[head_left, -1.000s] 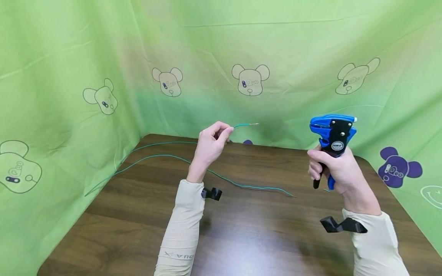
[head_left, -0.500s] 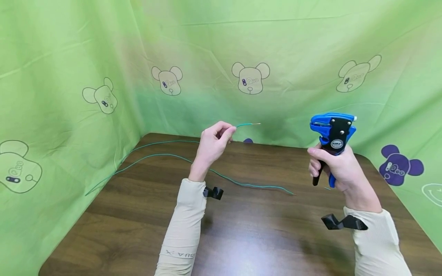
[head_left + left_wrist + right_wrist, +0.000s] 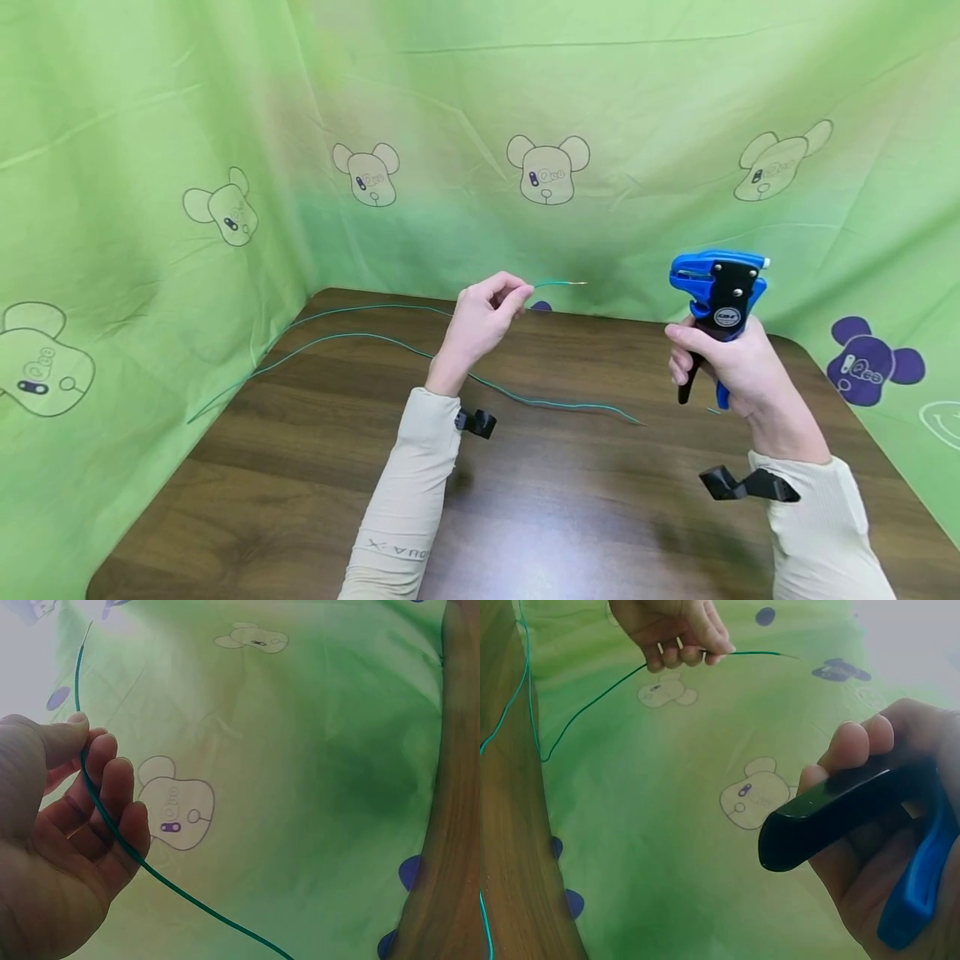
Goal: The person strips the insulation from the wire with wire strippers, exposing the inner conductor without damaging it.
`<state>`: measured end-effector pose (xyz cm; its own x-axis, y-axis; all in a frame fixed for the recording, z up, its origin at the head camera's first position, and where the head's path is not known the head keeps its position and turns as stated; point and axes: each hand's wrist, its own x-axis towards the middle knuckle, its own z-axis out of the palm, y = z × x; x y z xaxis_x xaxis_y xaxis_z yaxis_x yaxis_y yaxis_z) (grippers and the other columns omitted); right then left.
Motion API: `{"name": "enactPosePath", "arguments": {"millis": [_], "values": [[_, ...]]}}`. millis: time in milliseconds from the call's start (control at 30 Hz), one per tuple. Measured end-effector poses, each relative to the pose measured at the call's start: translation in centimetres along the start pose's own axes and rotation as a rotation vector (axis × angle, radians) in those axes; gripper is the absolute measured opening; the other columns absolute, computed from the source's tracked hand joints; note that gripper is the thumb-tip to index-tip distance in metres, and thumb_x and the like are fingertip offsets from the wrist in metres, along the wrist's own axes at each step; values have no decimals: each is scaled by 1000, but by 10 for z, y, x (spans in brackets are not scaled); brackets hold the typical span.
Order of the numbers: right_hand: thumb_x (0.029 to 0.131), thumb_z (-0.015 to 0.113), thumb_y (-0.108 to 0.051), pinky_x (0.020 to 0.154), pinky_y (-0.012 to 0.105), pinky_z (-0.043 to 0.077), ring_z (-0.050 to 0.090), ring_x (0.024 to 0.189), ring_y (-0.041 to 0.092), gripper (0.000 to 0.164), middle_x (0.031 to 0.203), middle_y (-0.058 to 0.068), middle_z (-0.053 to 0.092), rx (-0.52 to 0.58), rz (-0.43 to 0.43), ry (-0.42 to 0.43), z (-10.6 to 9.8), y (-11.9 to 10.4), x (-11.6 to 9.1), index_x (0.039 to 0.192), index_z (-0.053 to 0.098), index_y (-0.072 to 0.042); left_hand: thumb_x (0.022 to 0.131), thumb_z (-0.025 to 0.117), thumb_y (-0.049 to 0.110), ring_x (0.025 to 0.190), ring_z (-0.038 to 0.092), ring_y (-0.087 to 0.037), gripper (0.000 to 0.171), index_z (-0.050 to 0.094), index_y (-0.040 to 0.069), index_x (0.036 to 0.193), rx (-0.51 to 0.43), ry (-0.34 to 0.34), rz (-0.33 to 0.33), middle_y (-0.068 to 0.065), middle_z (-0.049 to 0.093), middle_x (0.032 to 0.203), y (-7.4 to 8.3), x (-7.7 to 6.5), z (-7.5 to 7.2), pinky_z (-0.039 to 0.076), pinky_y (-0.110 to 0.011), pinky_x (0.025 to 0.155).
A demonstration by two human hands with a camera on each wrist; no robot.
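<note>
Between thumb and forefinger, my left hand point(image 3: 480, 321) pinches a green wire point(image 3: 191, 898) above the table's far part. The wire's bare metal end point(image 3: 577, 283) points right, past the fingertips. Its rest trails left behind the hand, and in the left wrist view it runs down across the curled fingers. On the right, my right hand point(image 3: 720, 362) grips a blue and black wire stripper point(image 3: 716, 287) by its handles, the head upright and its nose facing left. A gap separates the wire end from the stripper. In the right wrist view the black handle point(image 3: 832, 810) and blue handle point(image 3: 915, 892) stand apart.
The wire's other stretch point(image 3: 555, 405) lies over the brown wooden table point(image 3: 300, 500), ending in a bare tip near the middle. A small green scrap point(image 3: 713, 410) lies by the right hand. Green printed cloth point(image 3: 450, 100) encloses the table's back and sides.
My left hand has moved right and slightly down with the wire end, closer to the wire stripper. The right hand has stayed nearly still, holding the tool.
</note>
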<state>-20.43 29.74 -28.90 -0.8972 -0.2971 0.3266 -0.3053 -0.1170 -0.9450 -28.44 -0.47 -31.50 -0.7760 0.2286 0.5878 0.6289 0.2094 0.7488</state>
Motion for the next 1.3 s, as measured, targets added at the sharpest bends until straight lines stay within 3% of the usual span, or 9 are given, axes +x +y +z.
{"name": "enactPosePath", "arguments": {"millis": [533, 800, 1300], "values": [[96, 48, 10, 54, 37, 54, 63, 51, 22, 26, 60, 6, 62, -51, -3, -32, 3, 2, 3, 74, 58, 1, 96, 63, 25, 60, 47, -9, 14, 70, 14, 92, 50, -81, -39, -4, 61, 73, -10, -2, 17, 37, -19, 54], [96, 50, 9, 57, 39, 56, 66, 56, 24, 23, 63, 7, 64, -100, 13, -14, 0, -1, -2, 77, 60, 2, 96, 64, 28, 59, 44, -5, 13, 68, 18, 90, 82, -122, -33, 5, 52, 68, -18, -2, 32, 37, -19, 55], [96, 51, 8, 73, 28, 58, 70, 67, 24, 13, 73, 8, 69, -206, 66, 14, -14, -3, -21, 89, 60, 2, 96, 63, 31, 59, 46, -3, 16, 69, 19, 87, 179, -209, -27, 9, 53, 65, -27, -4, 59, 38, -15, 58]]}}
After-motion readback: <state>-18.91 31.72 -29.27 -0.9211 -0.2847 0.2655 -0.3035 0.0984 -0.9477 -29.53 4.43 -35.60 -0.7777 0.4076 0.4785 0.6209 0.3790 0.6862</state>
